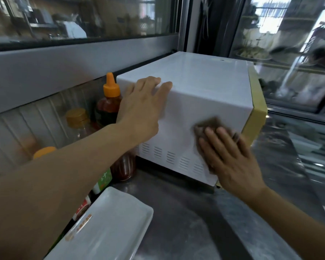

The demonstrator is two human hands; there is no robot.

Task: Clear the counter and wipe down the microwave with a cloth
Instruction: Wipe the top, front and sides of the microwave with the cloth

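Observation:
A white microwave (pixel 204 87) with a yellow front edge stands on a steel counter (pixel 186 218), its side wall turned toward me. My left hand (pixel 141 106) lies flat on the upper edge of that side, fingers straight and reaching over onto the top. My right hand (pixel 227 158) presses a brown cloth (pixel 208 124) flat against the side wall, low and toward the front, just above the vent slots. The cloth shows above and beside my fingers; the rest is under my palm.
Sauce bottles stand left of the microwave against the ribbed wall: one with an orange cap (pixel 109 102), one with a gold cap (pixel 77 121), another orange cap (pixel 44 152) lower down. A white rectangular tray (pixel 105 228) lies at the near left. Glass panels rise behind and to the right.

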